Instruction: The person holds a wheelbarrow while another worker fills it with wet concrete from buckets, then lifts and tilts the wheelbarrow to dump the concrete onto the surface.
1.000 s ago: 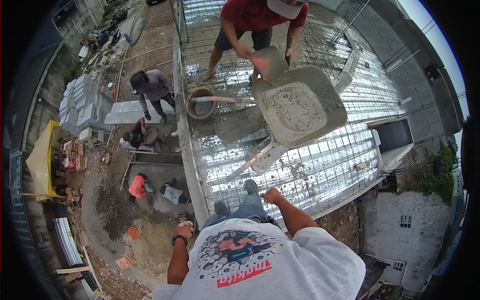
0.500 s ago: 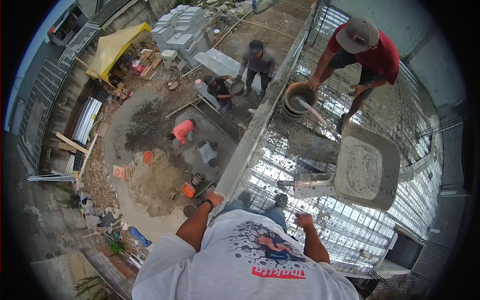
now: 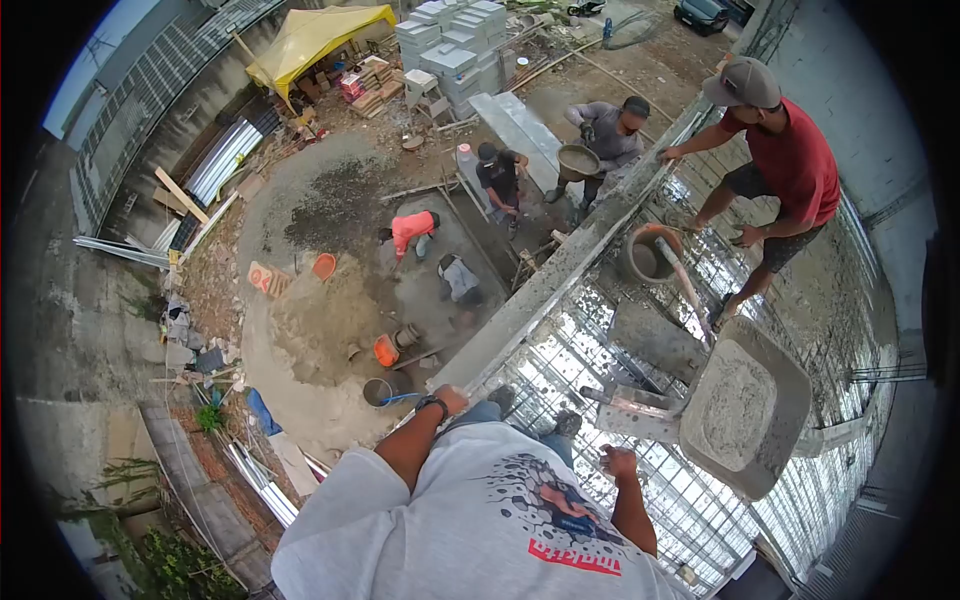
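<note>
One wheelbarrow [image 3: 795,392] lay ahead-right, handles [image 3: 645,403] toward the deck's [image 3: 548,368] parapet [image 3: 592,240] edge | right hand [image 3: 618,462] nearer, loosely curled, apparently empty | left hand [image 3: 453,400] beside parapet, closure I couldn't tell

Over my feed I count one left hand [image 3: 453,400] and one right hand [image 3: 619,461] near the ledge [image 3: 572,264]. Right of the ledge I make it one wheelbarrow [image 3: 790,400] and one person [image 3: 790,160]. Left of the ledge I tally four people [image 3: 412,231], two orange tubs [image 3: 323,267], one bowl [image 3: 576,175] and one canopy [image 3: 325,42].
</note>
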